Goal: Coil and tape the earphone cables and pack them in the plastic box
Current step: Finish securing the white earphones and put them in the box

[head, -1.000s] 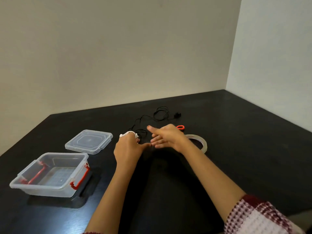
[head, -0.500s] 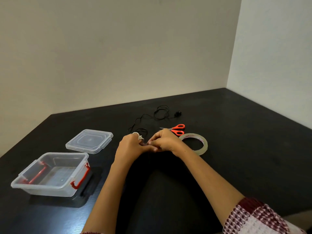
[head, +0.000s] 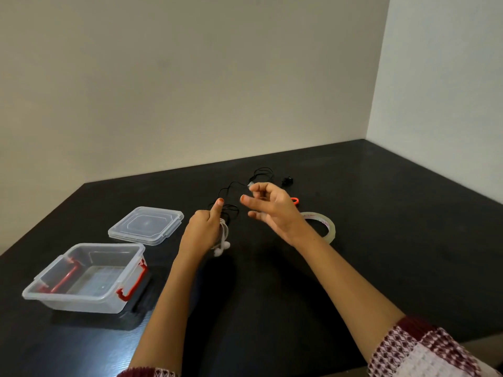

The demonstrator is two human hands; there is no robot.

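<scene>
Head view: left hand (head: 203,231) grips a coiled white earphone cable (head: 223,232), index finger (head: 218,204) pointing up, white earbuds (head: 221,248) dangling below the fist. Right hand (head: 273,212) is raised just beside it, released, fingers loosely curled, thumb and index apart. A small pale scrap sits at its index fingertip; can't tell what it is. Black earphone cable (head: 233,185) lies loose on the black table (head: 394,240) behind the hands. Orange scissors handle (head: 295,200) peeks out behind the right hand, clear tape roll (head: 328,227) near it. Open plastic box (head: 68,303) with red latches sits at left, lid (head: 147,224) lying flat just behind it.
</scene>
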